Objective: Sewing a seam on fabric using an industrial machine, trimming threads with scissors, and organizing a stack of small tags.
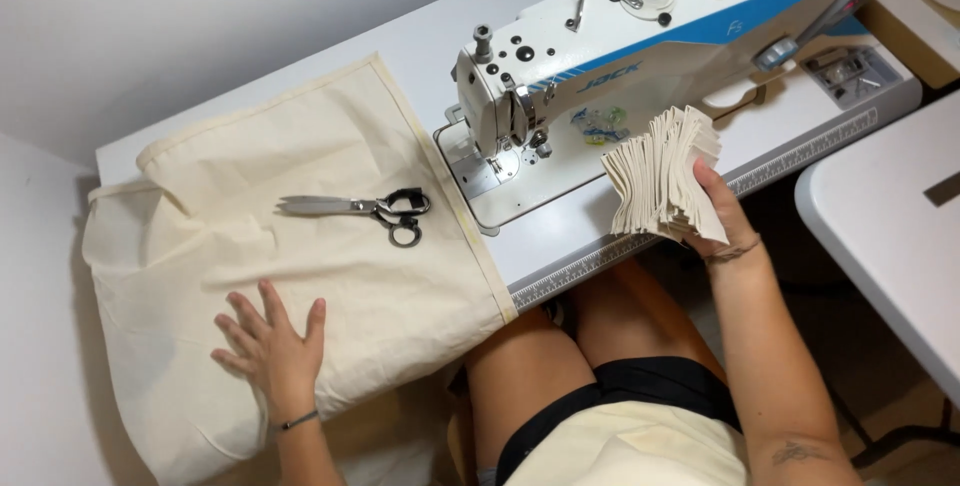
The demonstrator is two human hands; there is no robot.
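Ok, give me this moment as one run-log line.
left hand: flat on cream fabric | right hand: holds stack of folded cream pieces | scissors: lying on fabric | sewing machine: behind

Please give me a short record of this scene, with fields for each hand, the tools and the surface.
Left hand: flat on the cream fabric, fingers spread
Right hand: holds a stack of folded cream cloth pieces
Scissors: lying on the fabric, closed
Sewing machine: white and blue, on the table

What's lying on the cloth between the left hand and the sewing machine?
Scissors lie on the cream cloth between the left hand and the sewing machine, seen in the head view.
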